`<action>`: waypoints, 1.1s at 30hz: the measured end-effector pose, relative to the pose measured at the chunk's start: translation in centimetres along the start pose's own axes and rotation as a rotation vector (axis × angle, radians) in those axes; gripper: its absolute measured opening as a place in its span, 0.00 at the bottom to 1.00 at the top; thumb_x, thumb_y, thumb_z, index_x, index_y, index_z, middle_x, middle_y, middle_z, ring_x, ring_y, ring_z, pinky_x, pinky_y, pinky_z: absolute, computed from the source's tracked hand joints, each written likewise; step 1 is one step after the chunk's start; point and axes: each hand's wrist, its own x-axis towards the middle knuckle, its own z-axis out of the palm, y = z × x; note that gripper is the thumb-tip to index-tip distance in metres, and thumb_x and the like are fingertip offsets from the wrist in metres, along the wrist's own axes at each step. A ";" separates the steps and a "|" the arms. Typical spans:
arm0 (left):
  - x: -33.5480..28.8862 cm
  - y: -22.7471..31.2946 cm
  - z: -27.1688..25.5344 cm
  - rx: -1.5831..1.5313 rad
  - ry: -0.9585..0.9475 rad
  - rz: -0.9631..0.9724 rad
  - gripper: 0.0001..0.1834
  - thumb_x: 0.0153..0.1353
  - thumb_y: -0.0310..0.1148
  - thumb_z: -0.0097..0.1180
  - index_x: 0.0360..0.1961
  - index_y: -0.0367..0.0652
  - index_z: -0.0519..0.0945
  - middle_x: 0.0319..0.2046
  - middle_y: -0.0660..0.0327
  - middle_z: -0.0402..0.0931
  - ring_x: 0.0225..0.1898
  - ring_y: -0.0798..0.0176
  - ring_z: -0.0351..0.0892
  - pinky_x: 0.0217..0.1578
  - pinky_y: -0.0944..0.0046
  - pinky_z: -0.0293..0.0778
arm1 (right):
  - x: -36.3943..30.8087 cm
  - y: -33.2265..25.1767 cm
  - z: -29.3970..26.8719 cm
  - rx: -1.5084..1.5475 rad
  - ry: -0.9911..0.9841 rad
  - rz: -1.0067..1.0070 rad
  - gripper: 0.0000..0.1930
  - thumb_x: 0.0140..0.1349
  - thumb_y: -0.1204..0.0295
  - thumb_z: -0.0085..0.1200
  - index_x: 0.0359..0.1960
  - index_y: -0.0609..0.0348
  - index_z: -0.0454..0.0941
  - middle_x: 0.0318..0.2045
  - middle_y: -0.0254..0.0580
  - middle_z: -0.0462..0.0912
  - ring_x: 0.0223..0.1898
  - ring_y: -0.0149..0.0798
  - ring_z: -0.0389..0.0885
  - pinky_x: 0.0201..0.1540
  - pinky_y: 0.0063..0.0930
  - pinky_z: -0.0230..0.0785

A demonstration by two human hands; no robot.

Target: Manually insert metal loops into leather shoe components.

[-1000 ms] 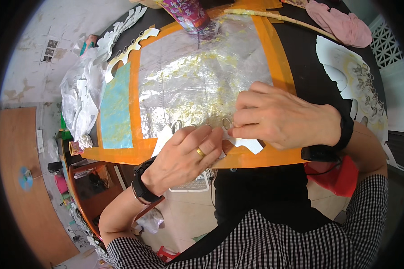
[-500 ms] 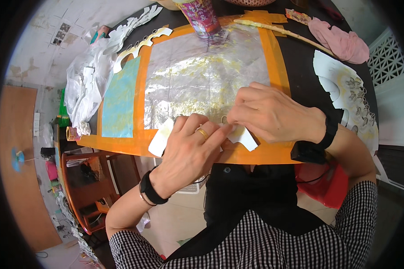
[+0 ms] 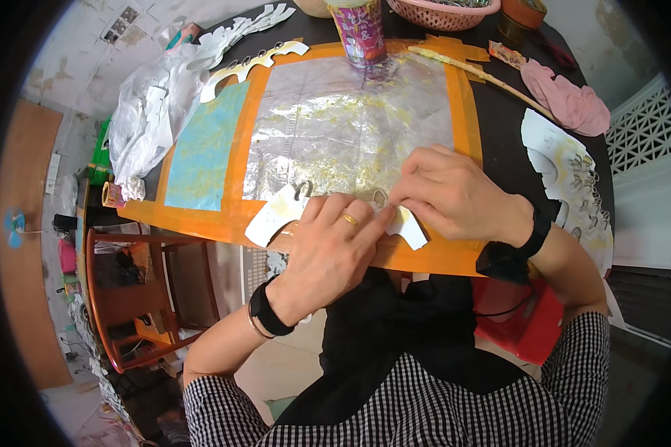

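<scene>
A white scalloped paper strip [image 3: 273, 217] with yellowish smears lies along the near edge of the table. One metal ring [image 3: 303, 189] stands in a notch on its left part, and another ring [image 3: 380, 198] sits between my hands. My left hand [image 3: 334, 242] is closed over the middle of the strip, its thumb and forefinger at the strip near the second ring. From the right, my right hand [image 3: 455, 195] pinches at the strip beside that same ring, its fingertips meeting those of the left. My fingers hide the middle of the strip.
Orange tape [image 3: 466, 160] borders a clear plastic sheet [image 3: 328, 112] smeared yellow. Beyond stand a purple cup [image 3: 359, 33] and a pink basket [image 3: 443, 16]. A stick [image 3: 492, 80] and pink cloth [image 3: 563, 97] lie right, above ringed strips [image 3: 552, 149]. Another ringed strip [image 3: 250, 67] lies far left.
The view has shifted slightly, showing more of the far table. My left hand has moved a little to the right, uncovering the left ring. Both hands stay at the strip.
</scene>
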 end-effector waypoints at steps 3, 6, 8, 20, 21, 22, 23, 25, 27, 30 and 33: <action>0.2 -0.8 0.4 -0.132 0.060 -0.095 0.20 0.56 0.28 0.66 0.52 0.44 0.81 0.39 0.60 0.77 0.46 0.54 0.76 0.46 0.54 0.69 | 0.2 -0.5 -0.2 -0.062 -0.010 -0.024 0.07 0.58 0.76 0.65 0.37 0.55 0.82 0.35 0.38 0.79 0.40 0.45 0.80 0.45 0.39 0.72; 0.4 -1.1 0.4 -0.168 0.120 -0.113 0.15 0.57 0.27 0.67 0.46 0.44 0.81 0.35 0.60 0.78 0.42 0.52 0.77 0.44 0.54 0.69 | 0.8 -0.7 0.1 -0.124 -0.019 -0.081 0.09 0.53 0.74 0.67 0.36 0.55 0.82 0.32 0.35 0.80 0.41 0.43 0.79 0.44 0.37 0.71; 0.2 -1.4 0.6 -0.165 0.125 -0.113 0.14 0.57 0.27 0.68 0.45 0.45 0.82 0.35 0.61 0.78 0.42 0.52 0.77 0.44 0.54 0.69 | 1.0 -0.9 0.3 -0.162 -0.038 -0.120 0.10 0.51 0.73 0.68 0.35 0.55 0.81 0.32 0.34 0.80 0.41 0.42 0.79 0.44 0.36 0.70; 0.0 -1.3 1.2 -0.359 0.172 -0.241 0.08 0.58 0.28 0.69 0.39 0.47 0.84 0.33 0.62 0.79 0.43 0.53 0.78 0.44 0.54 0.71 | 1.3 -1.0 1.9 -0.195 -0.015 -0.082 0.07 0.57 0.72 0.66 0.32 0.56 0.79 0.32 0.36 0.77 0.41 0.41 0.77 0.45 0.36 0.67; 0.1 -1.0 1.1 -0.322 0.177 -0.248 0.09 0.58 0.29 0.69 0.39 0.48 0.84 0.34 0.62 0.79 0.42 0.53 0.77 0.43 0.54 0.71 | 1.2 -0.9 1.9 -0.176 -0.014 -0.055 0.07 0.59 0.72 0.65 0.32 0.56 0.78 0.32 0.37 0.77 0.41 0.42 0.77 0.45 0.36 0.67; 0.1 -0.7 1.0 -0.285 0.185 -0.251 0.09 0.57 0.29 0.70 0.39 0.48 0.84 0.34 0.63 0.79 0.42 0.53 0.77 0.43 0.55 0.71 | 1.2 -0.9 1.9 -0.162 -0.012 -0.029 0.06 0.61 0.72 0.65 0.33 0.57 0.78 0.32 0.38 0.77 0.40 0.42 0.77 0.44 0.37 0.66; 0.0 -0.6 1.2 -0.287 0.189 -0.253 0.09 0.57 0.29 0.70 0.39 0.48 0.84 0.34 0.63 0.79 0.42 0.53 0.77 0.43 0.55 0.71 | 1.1 -1.0 1.9 -0.163 -0.016 -0.030 0.06 0.61 0.72 0.65 0.33 0.57 0.78 0.32 0.38 0.77 0.40 0.42 0.77 0.44 0.37 0.66; -0.1 -0.5 1.6 -0.238 0.232 -0.240 0.10 0.57 0.29 0.70 0.40 0.48 0.84 0.35 0.63 0.78 0.42 0.54 0.76 0.43 0.55 0.71 | 1.1 -1.1 1.9 -0.153 -0.022 -0.007 0.06 0.62 0.72 0.64 0.33 0.57 0.78 0.32 0.38 0.77 0.40 0.43 0.77 0.44 0.37 0.66; 0.1 -0.1 1.7 -0.237 0.261 -0.255 0.10 0.55 0.27 0.70 0.39 0.46 0.85 0.34 0.63 0.79 0.40 0.54 0.76 0.42 0.55 0.71 | 1.1 -1.2 1.8 -0.147 -0.031 -0.006 0.07 0.61 0.72 0.65 0.33 0.57 0.78 0.32 0.38 0.77 0.40 0.43 0.77 0.44 0.37 0.66; 0.2 0.1 1.9 -0.236 0.292 -0.266 0.10 0.54 0.24 0.71 0.38 0.45 0.85 0.33 0.63 0.79 0.39 0.54 0.75 0.43 0.55 0.71 | 1.1 -1.5 1.3 -0.132 -0.039 -0.003 0.08 0.60 0.71 0.66 0.34 0.56 0.79 0.33 0.38 0.77 0.41 0.43 0.77 0.45 0.37 0.65; 0.3 0.1 1.8 -0.245 0.281 -0.278 0.10 0.55 0.23 0.69 0.38 0.45 0.85 0.34 0.63 0.78 0.40 0.53 0.74 0.44 0.55 0.70 | 1.0 -1.5 1.3 -0.119 -0.038 -0.005 0.09 0.58 0.70 0.67 0.35 0.56 0.79 0.34 0.37 0.77 0.42 0.42 0.77 0.46 0.37 0.65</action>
